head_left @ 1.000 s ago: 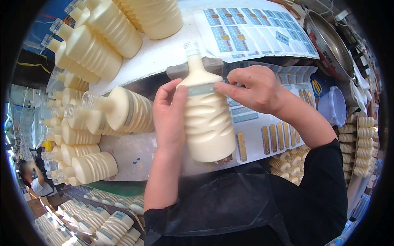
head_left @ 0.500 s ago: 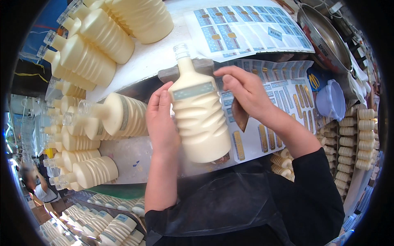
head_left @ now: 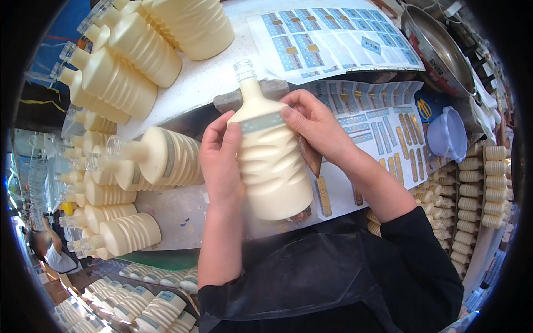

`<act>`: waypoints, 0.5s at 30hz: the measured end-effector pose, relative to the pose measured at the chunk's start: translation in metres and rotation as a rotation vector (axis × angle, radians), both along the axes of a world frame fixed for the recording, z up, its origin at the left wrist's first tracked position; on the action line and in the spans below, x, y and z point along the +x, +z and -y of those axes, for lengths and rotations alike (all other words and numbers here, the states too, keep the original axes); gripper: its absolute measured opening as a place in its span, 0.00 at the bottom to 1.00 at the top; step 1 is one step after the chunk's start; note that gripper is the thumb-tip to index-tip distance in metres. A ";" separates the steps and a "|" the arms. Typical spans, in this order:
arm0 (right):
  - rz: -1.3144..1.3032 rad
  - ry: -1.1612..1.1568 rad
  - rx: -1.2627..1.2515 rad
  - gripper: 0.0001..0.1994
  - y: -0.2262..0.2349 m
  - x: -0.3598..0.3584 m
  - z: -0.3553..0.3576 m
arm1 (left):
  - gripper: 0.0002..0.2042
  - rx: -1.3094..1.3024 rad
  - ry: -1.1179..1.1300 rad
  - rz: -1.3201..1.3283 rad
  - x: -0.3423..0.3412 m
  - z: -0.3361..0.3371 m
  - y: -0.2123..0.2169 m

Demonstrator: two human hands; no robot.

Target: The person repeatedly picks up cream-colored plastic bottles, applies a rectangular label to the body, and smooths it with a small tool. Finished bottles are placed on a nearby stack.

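Note:
A cream-coloured bottle [head_left: 273, 177] with wavy ridges and a clear threaded neck lies in front of me, neck pointing away. Across its upper body runs a blue-green label strip [head_left: 261, 123]. My left hand [head_left: 222, 150] grips the bottle's left side, its thumb at the strip's left end. On the opposite shoulder my right hand [head_left: 313, 125] is closed, with the thumb pressing the strip's right end. A brown, pointed flat piece [head_left: 310, 157] sticks out below the right palm; its grip is mostly hidden. Behind the bottle's shoulders sits a grey block [head_left: 226, 101].
Labelled bottles [head_left: 161, 155] lie at left, with unlabelled ones [head_left: 119, 77] beyond. Sticker sheets [head_left: 327, 50] cover the far right; another sheet [head_left: 363, 139] carries gold and blue strips. A lilac bucket [head_left: 447, 133], yellow scissors [head_left: 424, 109] and a metal pan [head_left: 438, 50] stand farther right.
My right hand has moved left onto the bottle's shoulder, and the brown piece has shifted with it. The left thumb now presses on the label strip's left end.

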State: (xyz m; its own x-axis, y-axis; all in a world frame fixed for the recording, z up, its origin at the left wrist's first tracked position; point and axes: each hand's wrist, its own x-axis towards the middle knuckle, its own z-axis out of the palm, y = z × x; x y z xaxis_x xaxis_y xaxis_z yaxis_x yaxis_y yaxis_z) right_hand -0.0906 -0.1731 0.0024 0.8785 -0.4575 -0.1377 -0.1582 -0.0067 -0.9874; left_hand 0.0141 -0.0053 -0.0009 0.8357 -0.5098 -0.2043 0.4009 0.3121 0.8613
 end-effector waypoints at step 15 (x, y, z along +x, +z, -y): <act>0.011 -0.043 -0.113 0.17 0.012 -0.001 -0.007 | 0.14 -0.033 -0.011 -0.018 -0.002 -0.001 0.001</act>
State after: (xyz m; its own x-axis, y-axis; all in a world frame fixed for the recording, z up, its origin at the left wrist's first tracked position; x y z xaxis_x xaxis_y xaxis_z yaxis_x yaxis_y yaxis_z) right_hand -0.0912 -0.1658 0.0147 0.8590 -0.5066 -0.0738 -0.1503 -0.1118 -0.9823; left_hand 0.0121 -0.0044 0.0004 0.8261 -0.5260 -0.2024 0.4200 0.3352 0.8434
